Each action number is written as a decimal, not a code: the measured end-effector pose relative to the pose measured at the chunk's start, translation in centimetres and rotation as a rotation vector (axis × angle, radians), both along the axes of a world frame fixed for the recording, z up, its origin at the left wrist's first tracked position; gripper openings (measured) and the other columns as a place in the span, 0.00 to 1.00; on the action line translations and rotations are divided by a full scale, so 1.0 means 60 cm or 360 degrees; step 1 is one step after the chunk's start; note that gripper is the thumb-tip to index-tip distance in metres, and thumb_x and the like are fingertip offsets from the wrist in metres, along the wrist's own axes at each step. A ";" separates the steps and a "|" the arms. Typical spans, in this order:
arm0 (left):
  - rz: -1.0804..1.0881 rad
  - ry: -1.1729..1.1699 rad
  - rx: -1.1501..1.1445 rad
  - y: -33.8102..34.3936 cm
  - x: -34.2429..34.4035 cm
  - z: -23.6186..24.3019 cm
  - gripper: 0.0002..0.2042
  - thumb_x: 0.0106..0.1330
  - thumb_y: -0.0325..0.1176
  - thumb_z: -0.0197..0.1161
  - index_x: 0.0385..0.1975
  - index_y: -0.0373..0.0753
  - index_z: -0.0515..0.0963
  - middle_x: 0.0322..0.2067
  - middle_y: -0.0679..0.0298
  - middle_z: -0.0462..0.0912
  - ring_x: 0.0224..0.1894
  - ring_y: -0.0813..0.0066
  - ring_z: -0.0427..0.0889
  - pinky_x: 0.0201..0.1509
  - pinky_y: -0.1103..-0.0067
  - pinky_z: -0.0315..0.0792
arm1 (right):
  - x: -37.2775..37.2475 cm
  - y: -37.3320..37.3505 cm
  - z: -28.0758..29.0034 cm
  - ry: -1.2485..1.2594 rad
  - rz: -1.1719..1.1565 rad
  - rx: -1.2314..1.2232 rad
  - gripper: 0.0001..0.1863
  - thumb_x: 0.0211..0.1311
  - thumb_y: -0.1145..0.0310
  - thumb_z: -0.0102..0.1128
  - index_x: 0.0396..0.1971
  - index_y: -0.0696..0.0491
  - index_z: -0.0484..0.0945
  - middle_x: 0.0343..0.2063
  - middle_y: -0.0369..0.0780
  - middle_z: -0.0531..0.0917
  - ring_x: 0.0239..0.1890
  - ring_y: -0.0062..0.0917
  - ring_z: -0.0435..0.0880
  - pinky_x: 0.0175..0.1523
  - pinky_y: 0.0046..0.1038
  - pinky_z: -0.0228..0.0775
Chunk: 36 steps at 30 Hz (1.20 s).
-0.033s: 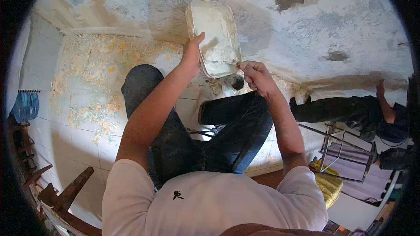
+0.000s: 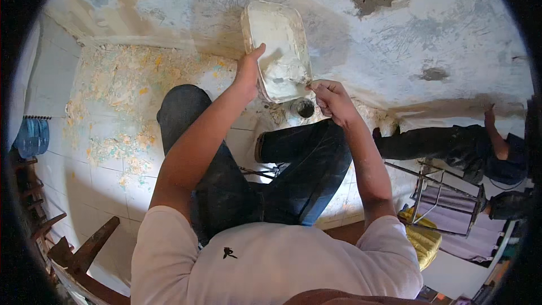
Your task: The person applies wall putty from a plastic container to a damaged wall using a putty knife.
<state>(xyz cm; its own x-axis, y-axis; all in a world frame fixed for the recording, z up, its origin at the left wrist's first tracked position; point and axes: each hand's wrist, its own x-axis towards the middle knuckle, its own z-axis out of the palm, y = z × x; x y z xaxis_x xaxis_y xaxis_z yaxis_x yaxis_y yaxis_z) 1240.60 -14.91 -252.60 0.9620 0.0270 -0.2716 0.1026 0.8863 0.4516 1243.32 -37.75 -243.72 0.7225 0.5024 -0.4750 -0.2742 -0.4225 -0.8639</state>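
My left hand [image 2: 248, 72] grips the left side of a shallow, off-white tray [image 2: 247, 29] with rounded corners, its thumb over the rim. A heap of creamy white paste [image 2: 285, 69] lies in the tray's near half, and a thinner smear coats the rest. At the tray's near right corner my right hand [image 2: 333, 100] is closed, thumb and finger pinched on something small at the paste's edge. The fingers hide most of it, so its kind cannot be told. Just below the tray, a small round cup [image 2: 302, 108] with a dark inside stands near my right hand.
A patchy plastered wall [image 2: 389, 39] rises ahead, with rough grey patches. Flaked paint debris [image 2: 121, 90] litters the tiled floor at left. Wooden furniture [image 2: 93, 248] stands lower left. Another person [image 2: 435, 142] is at the right, by a metal-framed stand [image 2: 446, 192] and a yellow sack [image 2: 420, 237].
The tray has shifted very slightly toward me. The paste heap beside my right hand looks a little different in shape. Both hands keep their hold.
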 end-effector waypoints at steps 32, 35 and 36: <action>0.0144 -0.0084 -0.0331 0.079 -0.041 0.059 0.30 0.69 0.46 0.48 0.63 0.30 0.58 0.60 0.44 0.67 0.60 0.48 0.70 0.65 0.57 0.64 | -0.027 -0.106 0.131 -0.2331 0.1174 -0.1005 0.25 0.52 0.75 0.59 0.53 0.47 0.76 0.21 0.39 0.72 0.23 0.32 0.73 0.28 0.31 0.68; 0.0156 -0.0158 -0.0357 0.083 -0.045 0.056 0.30 0.68 0.47 0.48 0.63 0.30 0.58 0.59 0.44 0.67 0.60 0.48 0.70 0.64 0.57 0.64 | -0.009 -0.109 0.121 -0.2140 0.0895 -0.0414 0.18 0.61 0.73 0.55 0.52 0.52 0.76 0.19 0.36 0.72 0.19 0.24 0.69 0.24 0.24 0.61; 0.0157 -0.0160 -0.0357 0.086 -0.047 0.056 0.30 0.68 0.47 0.48 0.63 0.30 0.58 0.59 0.44 0.67 0.60 0.48 0.70 0.64 0.57 0.64 | -0.007 -0.105 0.119 -0.2142 0.0896 -0.0414 0.18 0.61 0.73 0.55 0.52 0.52 0.76 0.19 0.36 0.72 0.19 0.24 0.69 0.24 0.24 0.61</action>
